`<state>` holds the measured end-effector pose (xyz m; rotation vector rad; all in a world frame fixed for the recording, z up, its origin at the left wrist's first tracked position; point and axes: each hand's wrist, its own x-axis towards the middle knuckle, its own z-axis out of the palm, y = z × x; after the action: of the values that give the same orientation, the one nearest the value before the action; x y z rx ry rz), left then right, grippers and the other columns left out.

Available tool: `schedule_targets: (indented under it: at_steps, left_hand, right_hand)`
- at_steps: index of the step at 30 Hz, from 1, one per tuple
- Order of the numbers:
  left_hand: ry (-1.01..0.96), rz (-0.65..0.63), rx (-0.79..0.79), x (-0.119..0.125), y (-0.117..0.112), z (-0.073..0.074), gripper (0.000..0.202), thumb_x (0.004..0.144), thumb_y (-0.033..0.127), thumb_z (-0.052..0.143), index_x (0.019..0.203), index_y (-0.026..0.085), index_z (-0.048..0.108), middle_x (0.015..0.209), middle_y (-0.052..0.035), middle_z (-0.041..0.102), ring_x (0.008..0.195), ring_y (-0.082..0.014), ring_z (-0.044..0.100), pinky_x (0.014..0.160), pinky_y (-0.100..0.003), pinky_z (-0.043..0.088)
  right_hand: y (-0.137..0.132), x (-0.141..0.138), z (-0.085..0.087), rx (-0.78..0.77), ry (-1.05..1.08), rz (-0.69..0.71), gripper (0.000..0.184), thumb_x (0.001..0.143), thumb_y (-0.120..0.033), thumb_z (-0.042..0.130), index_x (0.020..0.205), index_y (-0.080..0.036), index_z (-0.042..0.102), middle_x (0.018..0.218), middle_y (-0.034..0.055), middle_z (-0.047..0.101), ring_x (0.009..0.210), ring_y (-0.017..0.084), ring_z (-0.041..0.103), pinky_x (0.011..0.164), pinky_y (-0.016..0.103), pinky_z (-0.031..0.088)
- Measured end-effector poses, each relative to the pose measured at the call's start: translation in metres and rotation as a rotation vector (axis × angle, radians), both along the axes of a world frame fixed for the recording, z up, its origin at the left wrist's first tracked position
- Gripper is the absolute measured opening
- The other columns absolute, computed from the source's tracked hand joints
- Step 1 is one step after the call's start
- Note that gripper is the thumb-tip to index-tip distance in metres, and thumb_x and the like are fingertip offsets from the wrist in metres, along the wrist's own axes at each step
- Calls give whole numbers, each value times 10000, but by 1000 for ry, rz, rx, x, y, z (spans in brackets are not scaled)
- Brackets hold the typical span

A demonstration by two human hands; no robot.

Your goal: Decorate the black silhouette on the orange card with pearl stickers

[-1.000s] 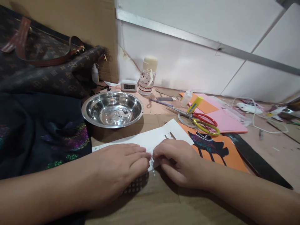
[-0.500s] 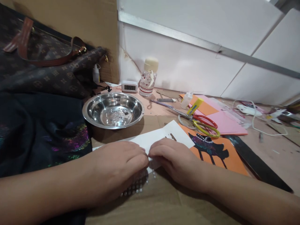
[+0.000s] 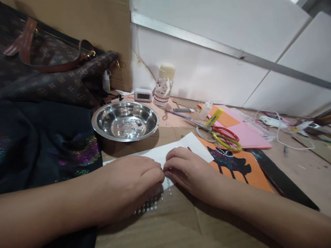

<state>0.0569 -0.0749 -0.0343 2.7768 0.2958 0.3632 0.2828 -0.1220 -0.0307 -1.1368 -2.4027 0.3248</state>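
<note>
White wall panels (image 3: 207, 72) behind a messy pinkish table (image 3: 293, 174). Little clock (image 3: 143, 95) looks like 9:59, and the brown bag (image 3: 51, 82) has an LV-looking monogram. Left hand (image 3: 131, 184) is curled over pearl beads (image 3: 147, 208) above the cardboard (image 3: 181, 225), right hand (image 3: 191, 175) bent-fingered by a bead strand (image 3: 169, 188); can't tell if either's gripping.

Single head-worn view, close, forward and down across tabletop (image 3: 309, 174)

Left hand (image 3: 134, 184) palm-down, right hand (image 3: 190, 177) curled close beside.
</note>
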Motion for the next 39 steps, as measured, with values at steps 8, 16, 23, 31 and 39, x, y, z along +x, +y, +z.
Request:
schedule_targets:
  at_steps: [8,16,23,31,39]
  left_hand:
    - [26,163,-231,-1,2,9,260,1027,301,404,1005,216,649,909,-34,717,794,-215,667,676,-308,465]
    - [-42,212,-355,-1,8,13,244,1017,319,452,1034,222,675,905,4,741,767,-161,678,680,-256,467]
    - [-173,289,-593,2,0,20,237,979,301,516,1023,220,734,957,-1,781,855,-181,712,722,-243,513]
    - [-264,305,-1189,12,-18,28,268,919,320,609,1104,238,784,1106,-14,794,1093,-239,709,909,-272,548]
    - [-389,261,-1110,10,-22,17,293,931,287,643,1188,366,758,1310,44,714,1220,-198,639,1063,-262,473]
  right_hand:
    - [1,-1,-1,59,-24,21,123,959,-129,619,895,-96,719,904,114,676,836,201,598,769,298,516]
    - [-1,5,2,-70,132,-53,135,976,-132,569,980,-146,703,918,77,719,869,191,650,795,301,517]
    - [-9,6,5,21,281,-122,101,960,-139,576,968,-205,652,880,31,727,793,157,664,730,269,522]
    - [-11,6,4,234,368,65,190,933,-61,596,1043,-215,598,874,38,684,804,156,632,731,258,527]
    - [-10,5,3,268,358,21,118,957,-125,624,1026,-220,616,868,38,683,791,158,638,707,260,531]
